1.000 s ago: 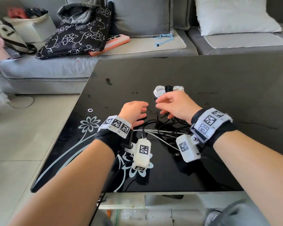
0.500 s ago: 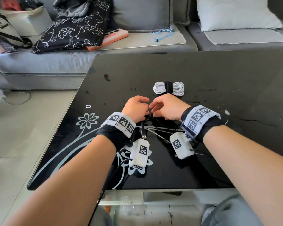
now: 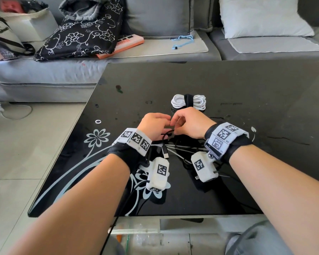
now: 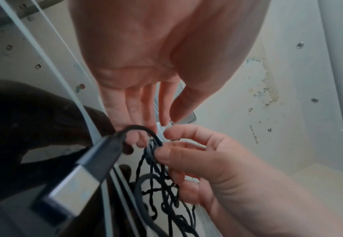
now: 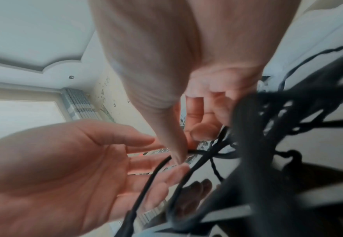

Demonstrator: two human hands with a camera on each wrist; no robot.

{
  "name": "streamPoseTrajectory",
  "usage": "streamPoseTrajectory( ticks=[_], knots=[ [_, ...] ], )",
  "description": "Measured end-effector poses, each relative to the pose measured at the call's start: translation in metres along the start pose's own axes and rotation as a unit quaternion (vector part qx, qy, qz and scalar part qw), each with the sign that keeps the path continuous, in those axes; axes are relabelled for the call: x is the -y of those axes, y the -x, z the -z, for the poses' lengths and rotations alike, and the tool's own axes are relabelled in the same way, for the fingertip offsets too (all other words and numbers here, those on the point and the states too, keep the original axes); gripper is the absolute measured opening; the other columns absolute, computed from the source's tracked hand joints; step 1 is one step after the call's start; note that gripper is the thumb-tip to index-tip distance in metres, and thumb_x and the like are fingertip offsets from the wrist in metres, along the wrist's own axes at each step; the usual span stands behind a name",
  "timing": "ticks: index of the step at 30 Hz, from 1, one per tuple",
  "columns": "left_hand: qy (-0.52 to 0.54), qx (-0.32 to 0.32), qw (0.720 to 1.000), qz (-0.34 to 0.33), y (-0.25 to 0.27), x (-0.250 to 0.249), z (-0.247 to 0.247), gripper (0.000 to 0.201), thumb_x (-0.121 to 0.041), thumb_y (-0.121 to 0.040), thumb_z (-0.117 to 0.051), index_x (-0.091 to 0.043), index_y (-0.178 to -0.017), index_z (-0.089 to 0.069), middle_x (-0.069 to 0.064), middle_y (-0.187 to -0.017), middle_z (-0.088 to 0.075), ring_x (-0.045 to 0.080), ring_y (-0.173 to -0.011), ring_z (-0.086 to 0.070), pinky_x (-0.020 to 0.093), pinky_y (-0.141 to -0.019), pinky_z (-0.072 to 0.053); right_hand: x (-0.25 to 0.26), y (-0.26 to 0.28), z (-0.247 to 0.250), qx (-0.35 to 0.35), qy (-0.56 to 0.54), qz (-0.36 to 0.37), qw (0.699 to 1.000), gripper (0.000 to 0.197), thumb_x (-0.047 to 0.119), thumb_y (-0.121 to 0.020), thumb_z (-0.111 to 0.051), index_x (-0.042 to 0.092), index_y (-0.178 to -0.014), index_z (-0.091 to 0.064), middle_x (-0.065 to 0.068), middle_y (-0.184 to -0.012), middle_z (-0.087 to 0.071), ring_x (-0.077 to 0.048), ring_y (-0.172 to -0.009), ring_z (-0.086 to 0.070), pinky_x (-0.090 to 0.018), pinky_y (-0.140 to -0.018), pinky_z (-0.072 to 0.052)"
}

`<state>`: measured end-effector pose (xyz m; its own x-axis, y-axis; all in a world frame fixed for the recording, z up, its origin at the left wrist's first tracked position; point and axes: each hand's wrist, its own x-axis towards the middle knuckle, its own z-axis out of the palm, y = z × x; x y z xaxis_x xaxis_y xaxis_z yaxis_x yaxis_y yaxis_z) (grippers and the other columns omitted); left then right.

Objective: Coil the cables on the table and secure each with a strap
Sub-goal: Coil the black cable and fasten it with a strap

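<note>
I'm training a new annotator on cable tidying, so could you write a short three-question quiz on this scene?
1. True or false: the coiled white cable already has a black strap round it.
2. Which does the right hand pinch? A coiled white cable; B tangled black cable; C blue cord.
3. Fill in: the silver-tipped USB plug shows large and close in the ____ wrist view.
Key: 1 true; 2 B; 3 left.

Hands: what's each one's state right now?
Left hand: open, black cable lying across its straight fingers.
Right hand: pinching the black cable between thumb and index finger.
</note>
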<state>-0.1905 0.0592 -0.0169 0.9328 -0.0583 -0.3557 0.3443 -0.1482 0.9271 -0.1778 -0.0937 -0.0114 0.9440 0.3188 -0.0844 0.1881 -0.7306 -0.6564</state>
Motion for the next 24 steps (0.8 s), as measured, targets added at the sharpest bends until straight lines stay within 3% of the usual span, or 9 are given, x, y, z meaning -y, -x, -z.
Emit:
streamPoseTrajectory(
  ticks=[2, 6, 11, 16, 20, 22, 24],
  knots=[
    [0.009, 0.026, 1.0, 0.0, 0.002, -0.004, 0.002, 0.022, -0.008, -0.094, -0.056, -0.008, -0.109, -0.072, 0.014, -0.108, -0.075, 0.027, -0.095, -0.074, 0.032, -0.075, -0.059, -0.001, 0.003, 0.004, -0.026, -0.024, 0.002, 0.999, 0.02, 0.003, -0.079, -0.076, 0.018, -0.088, -0.067, 0.006, -0.072, -0.063, -0.004, -0.057, -0.054, -0.008, -0.049, -0.038],
    [0.034, 0.063, 0.997, -0.029, 0.007, -0.02, 0.003, 0.024, -0.016, -0.095, -0.061, 0.0, -0.108, -0.072, 0.011, -0.091, -0.073, 0.021, -0.074, -0.067, 0.027, -0.066, -0.054, -0.003, 0.009, 0.018, -0.091, -0.079, 0.016, 0.993, 0.021, 0.001, -0.079, -0.073, 0.02, -0.086, -0.068, 0.001, -0.074, -0.068, -0.008, -0.062, -0.059, -0.023, -0.065, -0.05],
    [-0.012, 0.105, 0.99, -0.095, 0.004, -0.031, -0.002, 0.022, -0.015, -0.101, -0.053, -0.002, -0.095, -0.069, 0.004, -0.071, -0.062, 0.013, -0.057, -0.05, 0.026, -0.06, -0.041, 0.007, 0.015, 0.034, -0.178, -0.148, 0.062, 0.971, 0.017, -0.003, -0.077, -0.075, 0.01, -0.087, -0.07, 0.005, -0.07, -0.065, 0.005, -0.056, -0.055, -0.009, -0.064, -0.044],
    [-0.014, 0.085, 0.985, -0.148, 0.0, -0.046, -0.009, 0.025, -0.008, -0.103, -0.046, 0.005, -0.104, -0.067, -0.001, -0.062, -0.049, 0.01, -0.053, -0.039, 0.021, -0.054, -0.035, 0.01, 0.015, 0.043, -0.223, -0.202, 0.071, 0.951, 0.019, 0.003, -0.078, -0.077, 0.015, -0.09, -0.069, -0.002, -0.077, -0.066, -0.01, -0.063, -0.058, -0.02, -0.067, -0.051],
    [0.122, 0.075, 0.976, -0.166, 0.002, -0.06, -0.018, 0.03, -0.004, -0.104, -0.039, -0.004, -0.091, -0.066, 0.001, -0.063, -0.048, 0.011, -0.055, -0.04, 0.023, -0.054, -0.036, 0.012, 0.014, 0.042, -0.203, -0.266, 0.046, 0.941, 0.013, 0.006, -0.088, -0.071, 0.011, -0.101, -0.067, -0.011, -0.082, -0.07, -0.019, -0.066, -0.063, -0.029, -0.06, -0.049],
    [0.179, 0.066, 0.967, -0.17, 0.004, -0.064, -0.018, 0.029, -0.007, -0.105, -0.038, -0.006, -0.091, -0.063, 0.002, -0.065, -0.046, 0.012, -0.055, -0.041, 0.022, -0.052, -0.039, 0.012, 0.014, 0.042, -0.203, -0.273, 0.044, 0.939, 0.006, 0.008, -0.092, -0.066, 0.007, -0.098, -0.068, -0.015, -0.075, -0.07, -0.022, -0.062, -0.062, -0.029, -0.057, -0.046],
    [0.188, 0.056, 0.966, -0.17, 0.002, -0.061, -0.016, 0.028, -0.01, -0.106, -0.038, -0.01, -0.091, -0.062, 0.001, -0.065, -0.044, 0.013, -0.055, -0.04, 0.025, -0.055, -0.04, 0.009, 0.015, 0.042, -0.213, -0.29, 0.037, 0.933, 0.007, 0.008, -0.093, -0.066, 0.004, -0.097, -0.069, -0.007, -0.064, -0.067, -0.022, -0.057, -0.061, -0.027, -0.055, -0.047]
  ],
)
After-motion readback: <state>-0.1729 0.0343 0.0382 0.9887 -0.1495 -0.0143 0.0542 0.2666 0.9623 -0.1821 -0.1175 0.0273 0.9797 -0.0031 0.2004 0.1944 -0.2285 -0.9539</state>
